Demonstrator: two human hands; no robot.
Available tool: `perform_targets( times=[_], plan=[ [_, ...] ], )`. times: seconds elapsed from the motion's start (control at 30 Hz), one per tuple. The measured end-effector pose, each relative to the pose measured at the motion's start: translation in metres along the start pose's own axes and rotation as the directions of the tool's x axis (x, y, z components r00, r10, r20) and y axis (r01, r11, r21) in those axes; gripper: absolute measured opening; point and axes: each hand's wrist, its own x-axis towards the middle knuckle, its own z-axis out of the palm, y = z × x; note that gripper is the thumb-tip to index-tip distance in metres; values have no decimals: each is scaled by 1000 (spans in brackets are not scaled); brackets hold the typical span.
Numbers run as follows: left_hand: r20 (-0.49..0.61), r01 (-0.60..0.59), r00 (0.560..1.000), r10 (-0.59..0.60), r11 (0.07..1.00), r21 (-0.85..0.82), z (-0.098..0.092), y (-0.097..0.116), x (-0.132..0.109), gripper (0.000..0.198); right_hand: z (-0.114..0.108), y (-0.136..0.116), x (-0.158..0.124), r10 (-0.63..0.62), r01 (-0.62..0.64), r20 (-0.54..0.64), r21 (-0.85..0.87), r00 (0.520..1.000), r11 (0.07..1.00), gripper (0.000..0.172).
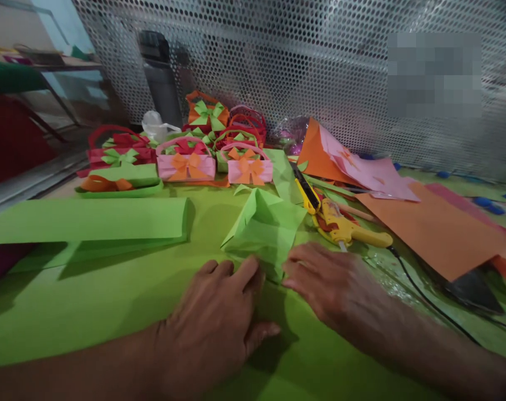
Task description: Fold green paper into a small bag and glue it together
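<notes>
A light green sheet of folded paper (273,223) lies on the green tabletop in front of me, its top creased into a raised point. My left hand (222,317) is at its near left edge, index finger bent against the paper and thumb spread away from it. At the near right corner, my right hand (328,278) has its fingers closed together on the paper's edge; the fingertips are partly hidden. A yellow glue gun (340,223) lies just beyond the right hand, beside a yellow and black utility knife (306,189).
Finished paper handbags with bows (186,167) stand in a group at the back. A folded green sheet (86,220) lies left. Orange paper (437,225) and pink paper (374,164) lie right, near the glue gun's cord (432,314). A dark bottle (161,83) stands by the perforated metal panel (278,50).
</notes>
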Motion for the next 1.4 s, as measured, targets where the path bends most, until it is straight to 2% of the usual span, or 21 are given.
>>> perform_targets(
  times=[0.13, 0.2, 0.3, 0.4, 0.6, 0.73, 0.83, 0.9, 1.0, 1.13, 1.3, 1.4],
  plan=[
    [-49, -7, 999, 7, 1000, 2, 3, -3, 3, 23, 0, -10, -4, -177, 198, 122, -183, 977, 963, 14],
    [-89, -32, 995, 35, 999, 44, 5, -5, 3, 16, 3, -14, -3, -209, 244, 153, -262, 966, 934, 16],
    [-111, -92, 988, 106, 988, 120, 5, -7, 5, 12, 5, -15, -2, -210, 250, 156, -312, 965, 917, 19],
    [-120, -135, 980, 158, 975, 179, 2, -8, 10, 16, 6, -12, -1, -185, 211, 112, -291, 976, 933, 18],
    [-93, -130, 984, 155, 963, 235, -5, -5, 23, 22, 15, -3, -1, -144, 142, 1, -176, 990, 974, 17],
    [-94, -137, 982, 163, 961, 239, -4, -4, 24, 21, 22, 0, 0, 60, -52, -75, 111, 995, 992, 10],
    [-89, -113, 987, 136, 969, 220, -4, -4, 24, 25, 25, 0, 2, 184, -166, -31, 306, 982, 938, 4],
    [-93, -109, 987, 130, 972, 206, -4, -5, 23, 27, 27, 0, 5, 217, -199, -9, 365, 976, 910, 9],
    [-76, -121, 988, 136, 977, 177, -4, -6, 21, 25, 30, 0, 8, 269, -245, -2, 413, 963, 877, 16],
    [-25, -128, 991, 133, 980, 153, 0, -6, 12, 19, 29, 2, 10, 304, -279, 24, 473, 952, 836, 14],
    [-98, -121, 987, 129, 990, 77, 7, -3, 2, 12, 26, 4, 11, 302, -293, 64, 495, 951, 818, 13],
    [-76, -100, 991, 108, 990, 94, 6, -1, 1, 15, 23, 5, 13, 308, -314, 94, 487, 947, 815, 13]
  ],
)
